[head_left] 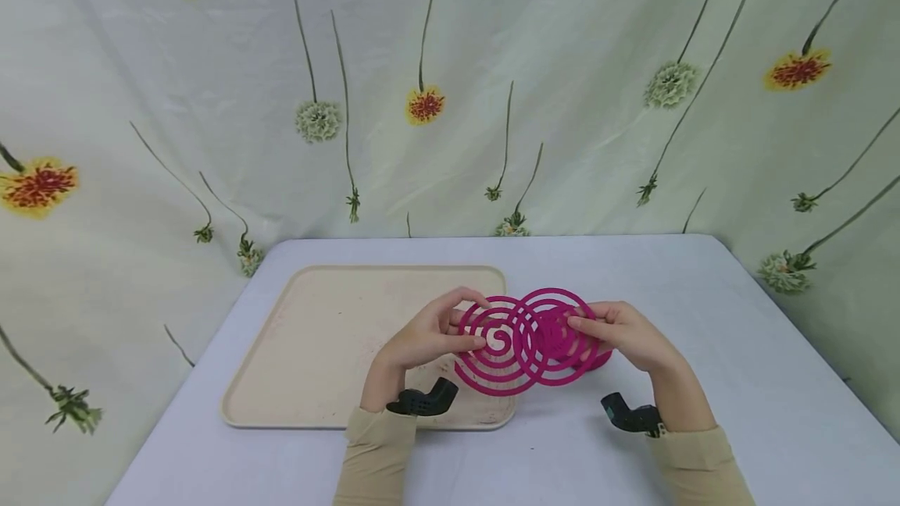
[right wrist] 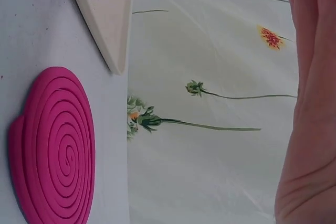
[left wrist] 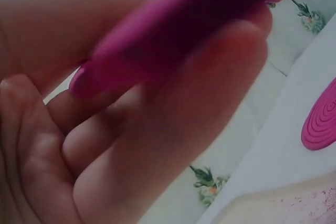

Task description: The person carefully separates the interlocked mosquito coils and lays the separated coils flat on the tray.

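Note:
Two magenta mosquito coils overlap in the air in the head view, their spirals crossing at the middle. My left hand [head_left: 425, 336] pinches the left coil [head_left: 496, 392] between thumb and fingers. On the other side, my right hand [head_left: 630, 334] pinches the right coil [head_left: 552, 292], thumb towards me. The left wrist view shows a blurred magenta edge [left wrist: 163, 40] close between the fingers. Beneath the right coil, a stack of tightly wound coils [right wrist: 63, 150] lies on the table, partly hidden in the head view.
A beige tray [head_left: 337, 350] with reddish crumbs lies on the left half of the white table [head_left: 745, 381], its right edge below the left coil. A flower-print cloth [head_left: 591, 37] hangs behind the table. A dark wrist camera [head_left: 425, 398] sits on each wrist.

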A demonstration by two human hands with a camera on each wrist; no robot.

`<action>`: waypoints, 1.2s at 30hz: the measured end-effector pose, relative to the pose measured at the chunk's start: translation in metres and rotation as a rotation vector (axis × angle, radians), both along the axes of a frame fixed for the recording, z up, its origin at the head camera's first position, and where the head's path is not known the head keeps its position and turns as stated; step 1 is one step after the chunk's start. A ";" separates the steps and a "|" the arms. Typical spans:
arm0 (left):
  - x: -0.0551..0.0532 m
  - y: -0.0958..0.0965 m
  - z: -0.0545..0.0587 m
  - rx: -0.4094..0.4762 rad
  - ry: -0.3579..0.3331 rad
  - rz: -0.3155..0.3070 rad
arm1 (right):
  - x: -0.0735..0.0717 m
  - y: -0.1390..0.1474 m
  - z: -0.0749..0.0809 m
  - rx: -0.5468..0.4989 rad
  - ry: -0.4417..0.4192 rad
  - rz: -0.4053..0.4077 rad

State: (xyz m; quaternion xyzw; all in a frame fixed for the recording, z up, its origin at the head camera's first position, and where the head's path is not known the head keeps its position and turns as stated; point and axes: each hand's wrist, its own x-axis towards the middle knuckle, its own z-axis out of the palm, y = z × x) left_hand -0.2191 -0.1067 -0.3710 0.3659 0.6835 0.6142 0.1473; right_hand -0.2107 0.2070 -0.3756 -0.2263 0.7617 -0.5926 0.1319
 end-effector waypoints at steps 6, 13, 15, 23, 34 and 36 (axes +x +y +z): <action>0.002 0.000 0.001 -0.073 0.097 0.143 | 0.003 -0.011 0.003 -0.013 0.001 -0.074; 0.004 0.021 0.003 0.096 -0.010 0.410 | 0.010 -0.031 0.007 -0.144 0.005 -0.352; 0.004 0.032 0.002 0.214 -0.025 0.480 | 0.012 -0.038 0.008 -0.241 0.002 -0.437; 0.003 0.043 -0.002 0.417 -0.009 0.453 | 0.015 -0.049 0.009 -0.488 -0.028 -0.561; 0.006 0.007 0.008 0.036 0.008 0.098 | 0.011 -0.010 0.014 -0.091 -0.048 0.001; 0.006 0.008 0.008 0.020 0.016 0.085 | 0.010 -0.009 0.013 -0.095 -0.049 0.040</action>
